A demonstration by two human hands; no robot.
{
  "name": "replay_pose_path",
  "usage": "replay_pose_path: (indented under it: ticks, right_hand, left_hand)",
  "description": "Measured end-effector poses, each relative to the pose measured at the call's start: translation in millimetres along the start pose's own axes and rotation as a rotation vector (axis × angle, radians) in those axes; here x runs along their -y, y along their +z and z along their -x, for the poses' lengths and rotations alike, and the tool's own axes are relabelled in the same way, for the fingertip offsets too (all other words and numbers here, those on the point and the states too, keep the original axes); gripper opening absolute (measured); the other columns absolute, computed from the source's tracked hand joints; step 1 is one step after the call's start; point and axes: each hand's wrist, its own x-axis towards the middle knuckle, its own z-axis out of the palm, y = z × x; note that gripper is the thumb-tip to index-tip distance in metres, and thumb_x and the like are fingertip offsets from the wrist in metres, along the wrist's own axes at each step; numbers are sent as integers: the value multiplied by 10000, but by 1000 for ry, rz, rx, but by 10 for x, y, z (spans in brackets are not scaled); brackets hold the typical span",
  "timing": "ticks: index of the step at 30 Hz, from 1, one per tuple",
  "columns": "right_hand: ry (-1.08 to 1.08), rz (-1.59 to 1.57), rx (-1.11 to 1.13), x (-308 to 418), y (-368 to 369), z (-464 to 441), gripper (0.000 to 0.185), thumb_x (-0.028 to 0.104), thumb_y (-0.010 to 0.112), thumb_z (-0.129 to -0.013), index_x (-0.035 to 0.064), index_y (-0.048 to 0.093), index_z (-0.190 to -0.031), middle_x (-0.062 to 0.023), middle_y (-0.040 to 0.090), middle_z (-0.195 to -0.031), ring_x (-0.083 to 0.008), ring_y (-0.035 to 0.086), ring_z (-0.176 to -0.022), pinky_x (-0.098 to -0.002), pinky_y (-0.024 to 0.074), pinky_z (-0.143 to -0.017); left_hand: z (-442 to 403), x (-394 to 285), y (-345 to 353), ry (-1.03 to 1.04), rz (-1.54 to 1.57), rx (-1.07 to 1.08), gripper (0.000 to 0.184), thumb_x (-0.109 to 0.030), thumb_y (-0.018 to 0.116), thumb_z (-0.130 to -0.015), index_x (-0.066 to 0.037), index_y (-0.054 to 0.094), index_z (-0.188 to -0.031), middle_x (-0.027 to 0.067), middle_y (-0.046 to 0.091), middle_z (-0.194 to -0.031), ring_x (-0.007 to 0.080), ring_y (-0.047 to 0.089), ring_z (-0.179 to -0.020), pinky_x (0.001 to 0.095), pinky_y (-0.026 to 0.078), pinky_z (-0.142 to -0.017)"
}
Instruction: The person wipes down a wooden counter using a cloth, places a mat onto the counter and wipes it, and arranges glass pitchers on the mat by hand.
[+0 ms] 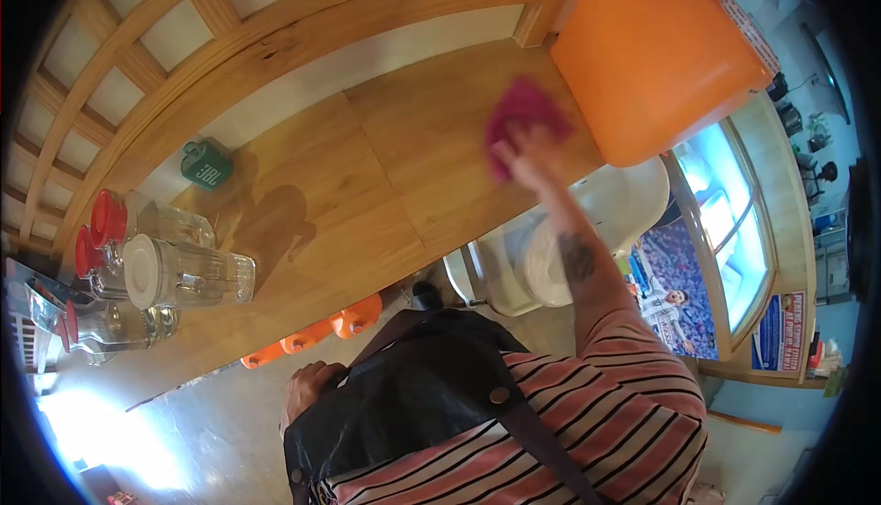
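Hands apart. Right hand clamped on magenta cloth over wooden counter, orange jug just right. Left hand low beside black apron, grip unclear.

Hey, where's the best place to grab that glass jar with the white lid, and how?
I'd wrap your left hand around the ribbed body of the white-lidded jar, coming from the right, where no other jar crowds it. It stands upright, and the red-lidded jars press in on the other side. Avoid lifting by the lid; I can't tell whether it's tight.
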Motion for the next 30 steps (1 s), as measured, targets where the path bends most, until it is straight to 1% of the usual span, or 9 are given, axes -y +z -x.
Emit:
replay_pose_path:
  ticks: [3,6,9,12,13,15,16,23,30]
  right_hand:
    - [209,89,-87,-738,42,-94,659,587,380,-866,185,365,-1388,-180,313,-1422,-347,281,-1316,-505,200,-1077]
    - [348,146,-185,-270,201,270,638,546,388,-871,140,404,-1363,-187,342,-1404,-379,261,-1321,-564,166,-1064]
    - [17,116,-97,786,290,869,494,423,466,-860,74,564,-1195,-185,425,-1341,-379,322,-1277,-587,178,-1040]
    - [-464,-479,111,1404,-45,1342,313,219,610,-820,25,622,-1066,-121,562,-1177,-246,495,-1129,-468,368,-965]
    - [-475,-484,102,1393,-46,1357,313,219,610,-820,25,622,-1066,-121,562,-1177,-246,495,-1129,-468,368,-965]
    - [-84,-1644,411,1238,13,1399,274,140,615,-826,6,614,-1065,-91,631,-1026,-184,598,-926,-333,484,-826]
    - [47,-1822,312,1139,-6,1378,261,102,605,-828,-3,610,-1066,-66,654,-920,-152,620,-782,-269,513,-726]
    - [276,-2125,-494,367,-844,1336,362,236,568,-860,-1,538,-1132,-108,617,-936,-206,624,-807,-309,541,-685]
    - [165,-1741,-1064,-67,-1495,1432,328,254,517,-887,24,504,-1121,-133,615,-863,-231,636,-707,-311,543,-533]
  left_hand:
    - [14,25,12,12,9,-5,171,-142,641,-708,-67,655,-860,109,588,-706,298,593,-709,391,461,-651]
    - [79,150,97,-10,48,-35,163,-133,636,-719,-70,655,-868,102,590,-712,294,593,-719,390,461,-658]
    - [117,177,139,50,38,-45,176,-128,628,-712,-50,648,-868,111,566,-712,294,589,-706,374,456,-628]
    - [101,-39,23,98,-22,-44,185,-139,635,-730,-42,645,-887,126,589,-739,294,602,-725,377,466,-648]
    - [90,-85,-26,97,-29,-56,185,-139,635,-730,-42,645,-887,126,589,-739,294,602,-725,377,466,-648]
    - [72,-161,-138,169,-6,-89,180,-147,642,-760,-29,643,-896,147,619,-785,299,613,-746,384,473,-668]
    - [50,-227,-238,213,-17,-141,156,-142,634,-777,-27,647,-881,142,633,-794,305,620,-738,386,478,-659]
    - [-224,-1210,-1385,139,193,-643,256,-228,613,-871,9,639,-963,117,663,-833,196,620,-767,296,455,-697]
    - [-837,-1557,-1585,293,966,-993,416,-316,545,-914,46,566,-1118,116,626,-1033,193,585,-939,302,445,-849]
